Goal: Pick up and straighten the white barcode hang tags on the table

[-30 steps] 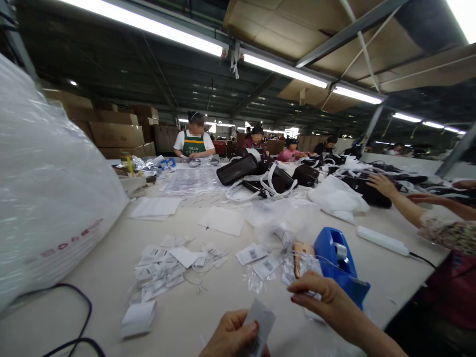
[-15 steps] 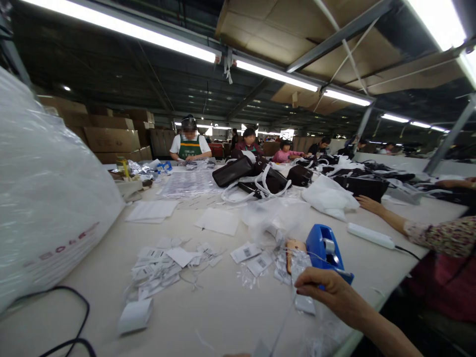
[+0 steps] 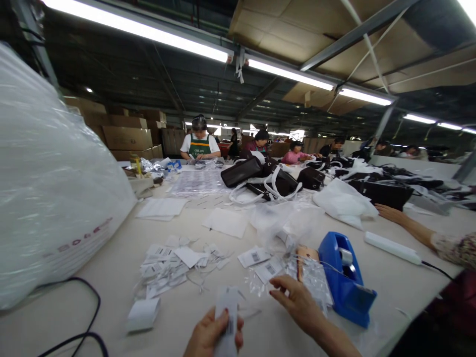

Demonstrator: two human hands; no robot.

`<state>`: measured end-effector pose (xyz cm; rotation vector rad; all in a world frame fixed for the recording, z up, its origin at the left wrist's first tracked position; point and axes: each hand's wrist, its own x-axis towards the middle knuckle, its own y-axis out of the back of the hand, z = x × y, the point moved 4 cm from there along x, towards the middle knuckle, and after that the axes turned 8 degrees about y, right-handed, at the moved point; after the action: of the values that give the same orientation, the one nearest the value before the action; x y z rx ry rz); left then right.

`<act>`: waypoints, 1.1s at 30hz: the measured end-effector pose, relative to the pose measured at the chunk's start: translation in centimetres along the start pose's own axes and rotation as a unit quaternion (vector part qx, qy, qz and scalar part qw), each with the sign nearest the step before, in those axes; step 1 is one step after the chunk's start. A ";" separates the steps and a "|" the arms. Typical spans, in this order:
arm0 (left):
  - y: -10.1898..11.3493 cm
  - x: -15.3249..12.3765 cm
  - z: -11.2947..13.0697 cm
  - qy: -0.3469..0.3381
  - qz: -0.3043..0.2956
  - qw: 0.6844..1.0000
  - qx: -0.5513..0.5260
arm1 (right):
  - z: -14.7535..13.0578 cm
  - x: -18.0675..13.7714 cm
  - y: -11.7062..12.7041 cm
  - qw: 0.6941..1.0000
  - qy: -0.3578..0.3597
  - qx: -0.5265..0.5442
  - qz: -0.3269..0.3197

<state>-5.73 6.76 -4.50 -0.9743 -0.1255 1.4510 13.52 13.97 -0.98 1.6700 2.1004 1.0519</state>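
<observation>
My left hand (image 3: 213, 333) grips a white hang tag (image 3: 227, 317) upright at the bottom centre, thumb pressed over its barcode. A thin string trails from the tag towards the right. My right hand (image 3: 299, 305) hovers just right of it with fingers bent and a small gap between thumb and forefinger; nothing shows in them. Behind that hand lie two barcode labels (image 3: 268, 269), small clear plastic pieces and a phone (image 3: 305, 255) partly covered by clear wrap. A blue tape dispenser (image 3: 344, 277) stands to its right. Left of my hands is a heap of stringed tags (image 3: 163, 265).
A large plastic-wrapped bundle (image 3: 63, 198) rises at the left, with a black cable (image 3: 94, 292) below. Dark handbags (image 3: 243, 171) lie behind white sheets (image 3: 225, 222). A co-worker's arm (image 3: 409, 223) reaches in from the right, near a white corded bar (image 3: 392, 247). Other people work farther back.
My left hand has risen into view holding the tag. My right hand has moved left, away from the tape dispenser. The view has shifted slightly left.
</observation>
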 end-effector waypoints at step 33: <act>0.5 4.3 1.5 -0.042 0.004 0.999 -0.025 | 2.2 2.8 -2.2 0.974 -0.168 0.153 -0.020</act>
<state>-6.22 11.14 -5.90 -0.9557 -0.2192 1.5031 12.38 17.21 -3.42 1.7808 2.1303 0.4056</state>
